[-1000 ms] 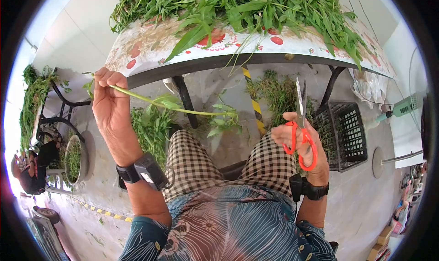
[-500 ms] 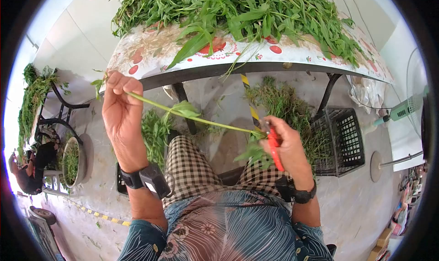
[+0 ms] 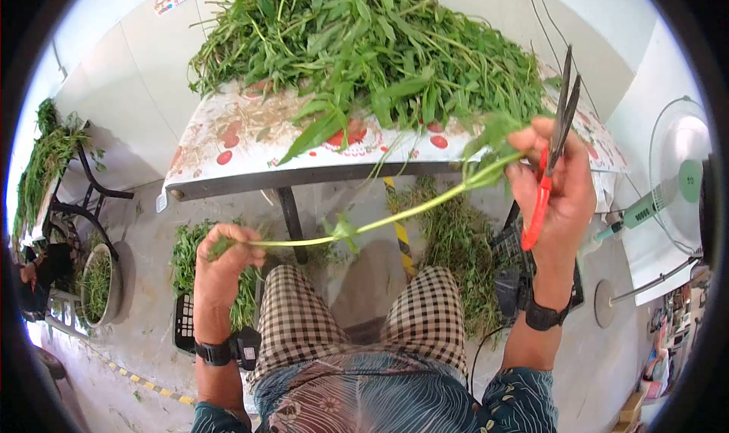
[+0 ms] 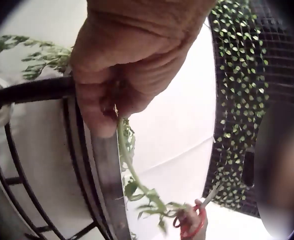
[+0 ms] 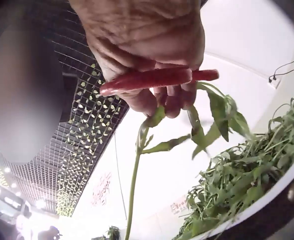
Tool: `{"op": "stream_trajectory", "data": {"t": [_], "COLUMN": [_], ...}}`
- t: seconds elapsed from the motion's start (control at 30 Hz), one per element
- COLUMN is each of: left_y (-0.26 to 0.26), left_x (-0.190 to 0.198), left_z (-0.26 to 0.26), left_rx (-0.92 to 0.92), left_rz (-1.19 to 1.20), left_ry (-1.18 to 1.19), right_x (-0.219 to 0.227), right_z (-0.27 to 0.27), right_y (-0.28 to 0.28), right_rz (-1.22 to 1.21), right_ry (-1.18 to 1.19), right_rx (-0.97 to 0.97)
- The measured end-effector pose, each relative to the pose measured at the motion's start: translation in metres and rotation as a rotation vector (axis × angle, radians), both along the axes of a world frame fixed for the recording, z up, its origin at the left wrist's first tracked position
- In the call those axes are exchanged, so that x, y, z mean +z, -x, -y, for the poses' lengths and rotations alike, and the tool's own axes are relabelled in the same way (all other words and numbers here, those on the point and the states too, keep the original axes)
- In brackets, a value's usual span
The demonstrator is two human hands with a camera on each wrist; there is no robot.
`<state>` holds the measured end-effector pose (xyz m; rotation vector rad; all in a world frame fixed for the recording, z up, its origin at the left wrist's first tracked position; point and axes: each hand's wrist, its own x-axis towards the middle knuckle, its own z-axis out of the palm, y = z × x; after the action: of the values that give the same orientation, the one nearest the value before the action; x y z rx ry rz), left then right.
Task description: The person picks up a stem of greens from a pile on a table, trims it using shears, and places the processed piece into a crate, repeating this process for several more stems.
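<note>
A long pale-green leafy stem [image 3: 418, 209] is stretched across the centre of the frame, its left end pinched between the thumb and bent fingers of the left hand [image 3: 222, 272]. Its leafier right end is pinched in the right hand [image 3: 568, 194], by which red-handled metal scissors [image 3: 538, 209] are also held, blades up and slightly parted. At top centre, a broad heap of green leafy plants [image 3: 364, 53] is borne by a table covered in white, red-patterned cloth [image 3: 250, 163] (brown litter is scattered over its left part). The grey floor [image 3: 156, 304] is crossed by yellow-and-black striped tape [image 3: 400, 239]; the room is bounded by pale walls [image 3: 121, 107]. At right, a green-hubbed fan [image 3: 689, 181] is partly lost against the dark rim, and a black plastic crate [image 3: 507, 242] is largely hidden. How the scissors' handles are threaded by the fingers cannot be made out.
</note>
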<state>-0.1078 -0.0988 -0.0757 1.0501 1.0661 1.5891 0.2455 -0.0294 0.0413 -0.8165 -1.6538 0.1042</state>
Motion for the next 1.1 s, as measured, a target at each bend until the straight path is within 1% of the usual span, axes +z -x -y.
{"op": "stream_trajectory", "data": {"t": [0.03,0.07,0.13,0.17,0.23,0.27,0.3,0.33,0.4,0.43,0.53,0.57,0.67,0.77,0.87,0.9,1.0,1.1], "left_y": [0.002,0.005,0.013,0.018,0.018,0.022,0.027,0.030,0.034,0.035,0.032,0.031,0.030,0.027,0.025,0.025,0.027,0.026], "left_x": [0.000,0.001,0.005,0.007,0.017,0.017,0.017,0.017,0.016,0.015,0.020,0.022,0.026,0.029,0.033,0.033,0.035,0.033], "left_z": [0.003,0.005,0.005,0.006,0.007,0.010,0.012,0.013,0.014,0.016,0.015,0.015,0.016,0.018,0.021,0.022,0.024,0.026], "left_rx": [0.060,0.121,0.279,0.359,0.516,0.550,0.581,0.611,0.611,0.605,0.654,0.646,0.625,0.588,0.541,0.524,0.476,0.431], "left_rz": [-0.090,-0.180,-0.187,-0.191,-0.164,-0.237,-0.310,-0.382,-0.378,-0.380,-0.404,-0.402,-0.387,-0.361,-0.313,-0.284,-0.230,-0.206], "left_ry": [-0.001,0.002,-0.078,-0.116,-0.191,-0.184,-0.178,-0.172,-0.174,-0.168,-0.195,-0.203,-0.224,-0.230,-0.210,-0.191,-0.142,-0.132], "right_x": [0.007,0.014,0.025,0.026,0.024,0.019,0.009,0.009,0.002,-0.003,-0.008,-0.014,-0.030,-0.035,-0.038,-0.052,-0.055,-0.056], "right_z": [-0.009,-0.018,-0.034,-0.041,-0.056,-0.064,-0.076,-0.075,-0.064,-0.060,-0.046,-0.041,-0.030,-0.011,-0.004,-0.011,-0.014,-0.015], "right_y": [0.007,0.014,0.031,0.039,0.046,0.047,0.042,0.040,0.034,0.028,0.019,0.017,0.011,0.021,0.027,0.033,0.030,0.035], "right_rz": [-0.012,-0.011,-0.007,-0.029,-0.079,-0.103,-0.106,-0.147,-0.222,-0.168,-0.103,-0.067,-0.345,-0.269,0.190,-0.064,0.195,0.227], "right_ry": [-0.056,-0.063,-0.073,0.042,0.272,0.390,0.393,0.454,0.590,0.541,0.644,0.660,0.964,1.137,0.985,1.085,0.920,0.922], "right_rx": [0.096,0.156,0.283,0.347,0.375,0.387,0.374,0.370,0.359,0.379,0.288,0.328,0.819,0.792,0.555,0.617,0.517,0.496]}}
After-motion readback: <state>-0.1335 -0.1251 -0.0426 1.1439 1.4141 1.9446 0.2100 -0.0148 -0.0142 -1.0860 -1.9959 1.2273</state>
